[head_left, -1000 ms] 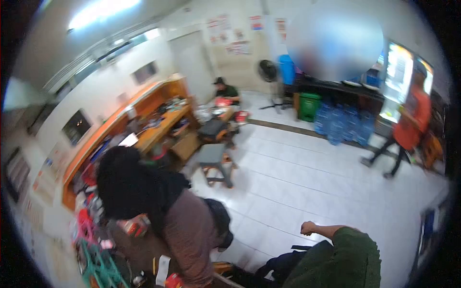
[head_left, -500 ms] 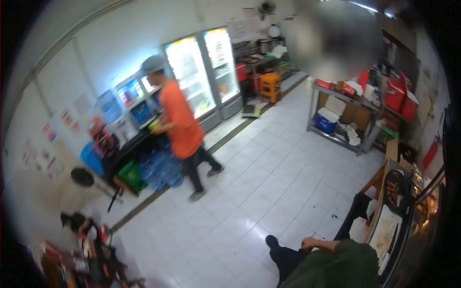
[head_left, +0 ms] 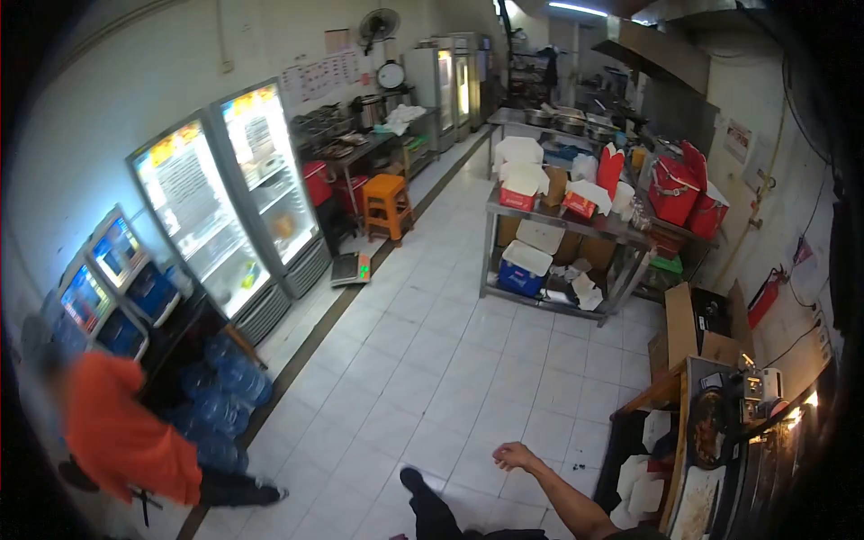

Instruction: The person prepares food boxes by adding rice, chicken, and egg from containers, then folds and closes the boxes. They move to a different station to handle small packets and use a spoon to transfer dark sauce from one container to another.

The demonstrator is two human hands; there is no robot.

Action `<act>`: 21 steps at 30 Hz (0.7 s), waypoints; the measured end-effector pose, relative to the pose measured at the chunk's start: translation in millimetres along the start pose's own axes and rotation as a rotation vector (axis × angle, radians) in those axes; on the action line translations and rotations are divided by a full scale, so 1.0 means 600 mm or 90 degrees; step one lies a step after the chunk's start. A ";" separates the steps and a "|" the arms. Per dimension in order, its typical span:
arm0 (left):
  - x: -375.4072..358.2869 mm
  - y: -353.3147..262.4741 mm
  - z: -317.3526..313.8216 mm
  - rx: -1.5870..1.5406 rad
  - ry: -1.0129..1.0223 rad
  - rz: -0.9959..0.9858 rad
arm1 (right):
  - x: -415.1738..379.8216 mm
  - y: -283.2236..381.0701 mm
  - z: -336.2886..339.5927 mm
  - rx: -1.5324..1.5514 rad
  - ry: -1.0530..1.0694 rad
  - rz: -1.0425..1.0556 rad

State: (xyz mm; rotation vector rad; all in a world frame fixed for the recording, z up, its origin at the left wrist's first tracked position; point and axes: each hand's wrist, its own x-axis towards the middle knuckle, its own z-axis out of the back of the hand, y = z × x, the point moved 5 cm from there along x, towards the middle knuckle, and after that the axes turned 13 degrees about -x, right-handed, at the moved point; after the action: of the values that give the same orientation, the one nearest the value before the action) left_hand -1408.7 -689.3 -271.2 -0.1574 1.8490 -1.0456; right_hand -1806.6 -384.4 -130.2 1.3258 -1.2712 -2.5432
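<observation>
My right hand (head_left: 513, 456) reaches out over the white tiled floor (head_left: 450, 360), its fingers loosely bent and somewhat apart. I see nothing in it, and it touches nothing. My bare forearm runs back to the lower edge, and my dark-clad leg and shoe (head_left: 412, 480) show to its left. My left hand is out of view. To the right of my arm stands a wooden-edged counter with a dark round pan (head_left: 709, 427) holding brownish food. A stained white board (head_left: 695, 504) lies in front of the pan.
A person in an orange shirt (head_left: 126, 432) bends at the left beside water bottles (head_left: 225, 387). Lit glass-door fridges (head_left: 193, 216), an orange stool (head_left: 387, 207) and a floor scale (head_left: 350, 269) line the left. Ahead is a metal table (head_left: 562, 220) with red boxes; an open carton (head_left: 681, 324) stands right.
My view has swung right, showing more of the back kitchen. My right hand has moved outward from near my leg, its fingers looser. The person in orange is now bent over at far left.
</observation>
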 end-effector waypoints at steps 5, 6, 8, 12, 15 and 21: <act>0.331 -0.299 -0.136 0.024 -0.021 -0.090 | 0.322 0.129 0.086 -0.192 -0.067 0.053; 0.402 -0.352 -0.163 0.001 -0.026 -0.119 | 0.407 0.106 0.101 -0.438 -0.100 0.098; 0.550 -0.430 -0.226 0.006 -0.085 -0.046 | 0.538 0.020 0.110 -0.617 -0.106 0.077; 0.738 -0.604 -0.413 0.096 0.021 0.053 | 0.452 -0.002 0.100 -0.287 -0.059 -0.186; 0.920 -0.753 -0.614 0.125 0.186 0.013 | 0.492 -0.089 0.044 -0.715 -0.079 0.033; 1.243 -0.979 -0.904 0.184 0.279 0.012 | 0.689 0.062 0.127 -0.470 -0.240 -0.258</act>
State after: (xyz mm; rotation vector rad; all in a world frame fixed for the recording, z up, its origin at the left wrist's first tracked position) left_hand -2414.2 -1118.9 -270.9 0.2803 2.0467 -1.4025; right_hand -2137.3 -502.8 -364.5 1.0237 0.0274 -3.1382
